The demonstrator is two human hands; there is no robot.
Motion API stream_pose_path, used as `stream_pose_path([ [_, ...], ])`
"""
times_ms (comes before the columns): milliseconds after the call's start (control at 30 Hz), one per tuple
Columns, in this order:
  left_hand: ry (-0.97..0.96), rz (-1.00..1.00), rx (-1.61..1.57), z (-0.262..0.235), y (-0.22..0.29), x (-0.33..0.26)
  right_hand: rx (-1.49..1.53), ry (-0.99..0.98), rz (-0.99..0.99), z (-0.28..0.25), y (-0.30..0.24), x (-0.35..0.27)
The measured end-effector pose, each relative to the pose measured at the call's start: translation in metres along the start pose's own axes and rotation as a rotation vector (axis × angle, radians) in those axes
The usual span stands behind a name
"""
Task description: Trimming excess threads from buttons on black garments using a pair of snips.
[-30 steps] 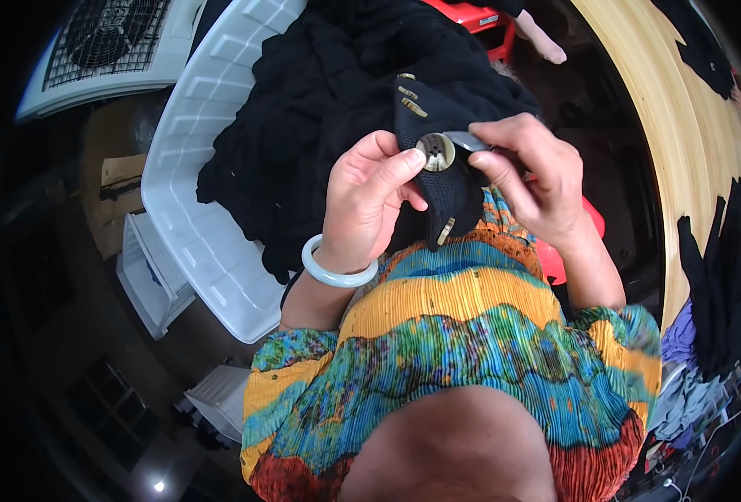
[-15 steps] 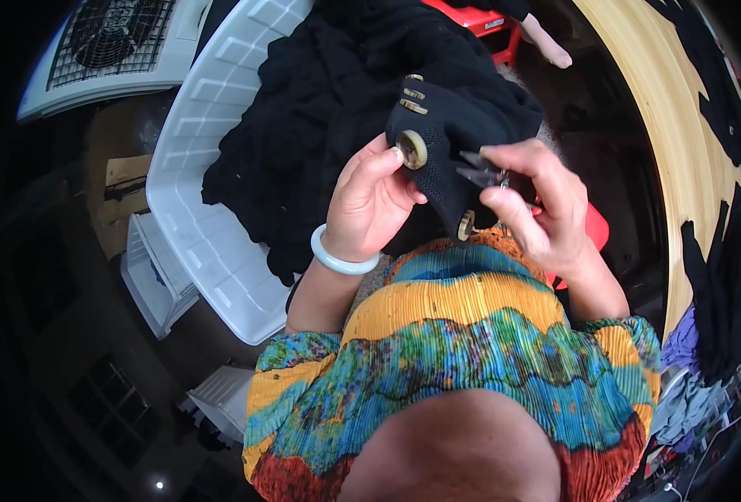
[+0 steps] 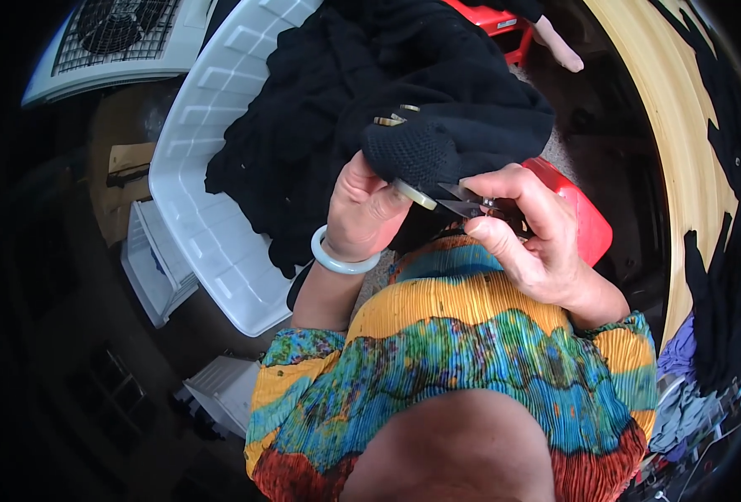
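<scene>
A black knitted garment [image 3: 437, 75] lies heaped in front of me, its ribbed button band folded over my left hand [image 3: 365, 209]. That hand pinches the band just beside a large tan button [image 3: 416, 195], which is seen nearly edge-on. More tan buttons [image 3: 390, 120] stick out farther up the band. Closed round a pair of small thread snips [image 3: 464, 203] is my right hand [image 3: 531, 230]. The blades are parted and lie close against the button's right side; whether they touch thread there I cannot make out.
A large white plastic tub [image 3: 195, 167] stands left, under the black cloth. A red stool [image 3: 584, 213] is beside my right arm. Along the right runs a wooden table [image 3: 659, 109] with black garments [image 3: 722, 293]. Another person's foot [image 3: 559, 46] shows at the top.
The band has been turned over, so the large button that faced up is now edge-on. My right hand has moved down and left, bringing the snips to the button.
</scene>
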State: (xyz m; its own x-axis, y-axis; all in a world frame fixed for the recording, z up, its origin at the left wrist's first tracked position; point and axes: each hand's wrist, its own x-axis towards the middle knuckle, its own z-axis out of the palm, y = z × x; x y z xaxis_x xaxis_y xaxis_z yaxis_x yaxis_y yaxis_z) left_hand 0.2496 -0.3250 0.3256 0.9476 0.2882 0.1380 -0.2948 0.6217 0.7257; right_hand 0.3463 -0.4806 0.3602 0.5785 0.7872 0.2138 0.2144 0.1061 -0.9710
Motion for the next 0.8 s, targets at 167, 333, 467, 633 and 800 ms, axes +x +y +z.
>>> stream_pose_path([
  [167,0.032,-0.002,0.049,0.003,0.000,-0.005,-0.032,-0.002,-0.016,0.000,0.001,-0.003],
  [333,-0.053,0.019,0.025,-0.002,-0.002,-0.004,-0.072,0.030,-0.064,-0.001,0.001,-0.003],
  [467,-0.023,-0.048,-0.030,-0.004,-0.005,-0.006,-0.076,0.079,-0.133,0.003,0.006,-0.002],
  [633,0.087,-0.118,-0.277,-0.001,-0.006,-0.006,-0.118,0.041,-0.148,0.002,0.007,-0.003],
  [800,0.018,-0.091,-0.233,-0.004,-0.007,-0.004,-0.138,0.082,-0.182,0.002,0.010,-0.004],
])
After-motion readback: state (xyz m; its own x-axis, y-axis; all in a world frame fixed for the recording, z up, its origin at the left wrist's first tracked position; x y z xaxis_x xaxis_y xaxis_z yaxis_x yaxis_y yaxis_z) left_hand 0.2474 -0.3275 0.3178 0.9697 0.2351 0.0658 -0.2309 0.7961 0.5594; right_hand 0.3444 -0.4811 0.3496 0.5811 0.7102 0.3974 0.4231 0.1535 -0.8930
